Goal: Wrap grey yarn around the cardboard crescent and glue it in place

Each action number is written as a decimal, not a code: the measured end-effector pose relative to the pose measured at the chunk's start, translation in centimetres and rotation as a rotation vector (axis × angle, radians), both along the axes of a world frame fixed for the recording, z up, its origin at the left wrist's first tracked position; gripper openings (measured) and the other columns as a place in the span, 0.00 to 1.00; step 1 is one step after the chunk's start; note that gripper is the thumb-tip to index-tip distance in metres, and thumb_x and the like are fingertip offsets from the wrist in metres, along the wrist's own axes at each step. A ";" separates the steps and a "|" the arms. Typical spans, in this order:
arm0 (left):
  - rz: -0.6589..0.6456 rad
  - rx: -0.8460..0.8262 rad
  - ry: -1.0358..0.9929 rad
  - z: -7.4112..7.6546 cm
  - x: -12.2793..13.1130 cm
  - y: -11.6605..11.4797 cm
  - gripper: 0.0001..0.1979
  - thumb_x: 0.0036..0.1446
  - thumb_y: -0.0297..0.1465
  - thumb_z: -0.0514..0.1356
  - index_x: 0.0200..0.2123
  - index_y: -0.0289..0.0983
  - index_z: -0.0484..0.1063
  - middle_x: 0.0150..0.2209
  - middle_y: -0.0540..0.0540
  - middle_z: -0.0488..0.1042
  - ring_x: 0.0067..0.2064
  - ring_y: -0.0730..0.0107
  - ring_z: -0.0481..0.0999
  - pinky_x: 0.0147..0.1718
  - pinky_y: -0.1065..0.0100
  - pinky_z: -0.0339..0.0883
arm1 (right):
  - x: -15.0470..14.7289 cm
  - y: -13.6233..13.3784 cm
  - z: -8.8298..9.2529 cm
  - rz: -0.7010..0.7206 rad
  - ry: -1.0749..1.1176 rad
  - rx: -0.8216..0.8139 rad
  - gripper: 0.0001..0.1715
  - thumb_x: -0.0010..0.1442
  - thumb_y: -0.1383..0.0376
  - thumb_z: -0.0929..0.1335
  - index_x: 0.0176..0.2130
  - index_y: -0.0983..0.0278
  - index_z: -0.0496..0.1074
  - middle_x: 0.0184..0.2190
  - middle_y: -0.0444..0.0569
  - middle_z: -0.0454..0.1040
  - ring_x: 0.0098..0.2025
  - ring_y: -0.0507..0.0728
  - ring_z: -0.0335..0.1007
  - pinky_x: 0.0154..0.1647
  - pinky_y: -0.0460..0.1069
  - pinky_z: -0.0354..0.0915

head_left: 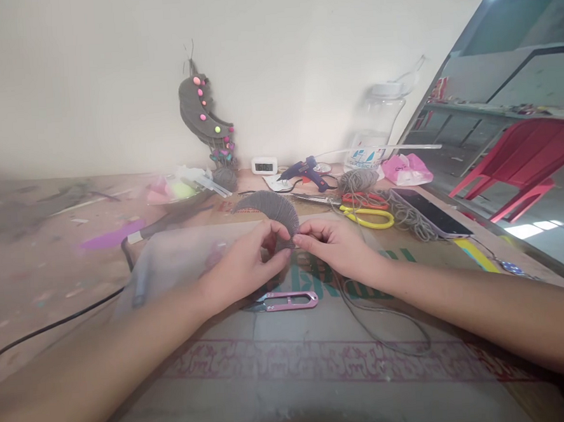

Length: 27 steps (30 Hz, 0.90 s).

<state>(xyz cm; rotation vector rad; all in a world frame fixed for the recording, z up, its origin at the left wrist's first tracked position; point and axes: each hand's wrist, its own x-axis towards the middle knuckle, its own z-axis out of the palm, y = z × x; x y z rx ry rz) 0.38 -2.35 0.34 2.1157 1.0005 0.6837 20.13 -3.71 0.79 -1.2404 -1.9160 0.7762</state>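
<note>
A grey, curved, leaf-shaped piece wound with grey cord (268, 210) is held up over the middle of the table. My left hand (247, 264) pinches its lower right end from the left. My right hand (334, 241) pinches the same end from the right, with grey cord (389, 322) trailing from under it in a loop across the cardboard sheet (320, 361). Pink thread snips (287, 301) lie just below my hands.
Yellow scissors (369, 217), red scissors (365, 199), a tangle of grey cord (356, 181), a phone (430, 213) and a blue glue gun (306, 171) lie behind my hands. A grey decorated stand (207, 117) stands at the wall. A black cable (54, 323) runs left. Red chair (518, 158) at right.
</note>
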 end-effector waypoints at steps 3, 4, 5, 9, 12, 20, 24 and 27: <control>0.012 0.030 0.030 0.0 0.0 0.0 0.10 0.59 0.36 0.56 0.43 0.43 0.62 0.32 0.55 0.70 0.30 0.74 0.67 0.31 0.70 0.62 | 0.0 -0.1 0.0 0.009 0.009 -0.030 0.14 0.61 0.60 0.65 0.27 0.65 0.69 0.19 0.37 0.55 0.22 0.48 0.49 0.22 0.44 0.48; 0.009 0.034 0.031 0.0 0.0 0.0 0.09 0.59 0.36 0.56 0.43 0.43 0.61 0.32 0.55 0.70 0.30 0.74 0.67 0.31 0.70 0.62 | 0.0 -0.1 -0.1 0.011 0.010 -0.041 0.14 0.61 0.60 0.65 0.27 0.65 0.69 0.19 0.37 0.55 0.22 0.47 0.48 0.22 0.45 0.47; 0.003 0.040 0.028 -0.1 0.0 0.0 0.09 0.59 0.35 0.55 0.43 0.43 0.61 0.33 0.54 0.70 0.30 0.74 0.67 0.31 0.70 0.63 | 0.0 -0.1 -0.1 0.012 0.014 -0.053 0.14 0.61 0.59 0.65 0.27 0.65 0.69 0.19 0.37 0.54 0.21 0.47 0.47 0.22 0.45 0.47; -0.005 0.069 0.017 -0.1 0.0 0.1 0.09 0.58 0.32 0.55 0.42 0.42 0.61 0.33 0.53 0.70 0.32 0.73 0.69 0.32 0.70 0.63 | 0.0 -0.2 -0.4 0.023 0.032 -0.095 0.15 0.61 0.57 0.65 0.30 0.65 0.70 0.19 0.37 0.54 0.22 0.47 0.47 0.21 0.45 0.46; -0.006 0.048 0.003 -0.1 0.0 0.1 0.08 0.60 0.35 0.54 0.42 0.42 0.62 0.33 0.53 0.71 0.31 0.73 0.70 0.31 0.70 0.64 | 0.0 -0.3 -0.4 0.038 0.037 -0.105 0.15 0.61 0.56 0.65 0.30 0.64 0.69 0.20 0.37 0.54 0.22 0.47 0.47 0.22 0.45 0.46; 0.010 0.058 0.035 -0.1 -0.1 0.1 0.10 0.61 0.39 0.53 0.43 0.42 0.63 0.32 0.52 0.72 0.31 0.72 0.70 0.31 0.69 0.64 | 0.1 0.0 -0.4 0.030 0.048 -0.123 0.15 0.61 0.56 0.65 0.29 0.64 0.69 0.20 0.37 0.55 0.22 0.48 0.48 0.22 0.45 0.47; 0.011 0.099 0.065 -0.3 -0.1 0.4 0.20 0.55 0.44 0.60 0.47 0.42 0.62 0.38 0.50 0.71 0.34 0.69 0.69 0.34 0.66 0.64 | 0.2 0.3 -0.3 0.041 0.071 -0.099 0.16 0.60 0.57 0.65 0.27 0.65 0.68 0.20 0.38 0.54 0.23 0.48 0.49 0.23 0.45 0.47; -0.005 0.092 0.018 -0.4 -0.2 0.4 0.22 0.57 0.44 0.59 0.51 0.43 0.60 0.39 0.49 0.70 0.36 0.69 0.71 0.36 0.66 0.65 | 0.2 0.2 0.0 0.039 0.098 -0.116 0.15 0.61 0.58 0.64 0.27 0.64 0.67 0.21 0.38 0.55 0.22 0.48 0.48 0.23 0.46 0.47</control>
